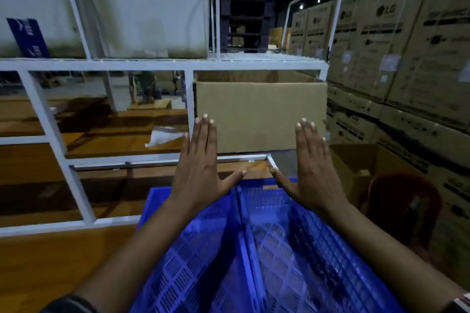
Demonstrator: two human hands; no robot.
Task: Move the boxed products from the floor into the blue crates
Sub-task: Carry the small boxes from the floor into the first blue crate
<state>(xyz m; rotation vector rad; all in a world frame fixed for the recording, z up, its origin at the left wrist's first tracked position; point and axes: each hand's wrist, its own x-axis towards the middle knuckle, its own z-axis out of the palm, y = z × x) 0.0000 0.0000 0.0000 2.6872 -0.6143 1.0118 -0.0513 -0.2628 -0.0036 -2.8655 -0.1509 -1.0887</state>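
Blue crates (267, 249) lie below both flat, open-fingered hands, left hand (201, 160) and right hand (314, 164), each grip empty.

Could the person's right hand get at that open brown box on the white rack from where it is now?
Probably yes. The right hand is open, palm down above the blue crates, and nothing lies between it and the plain cardboard box on the white rack straight ahead. How far it must stretch is hard to judge.

Blue crates (267, 256): perforated plastic, lattice walls, two side by side, lower centre of frame, sharing central rim. Interiors partly hidden by forearms; contents cannot tell.
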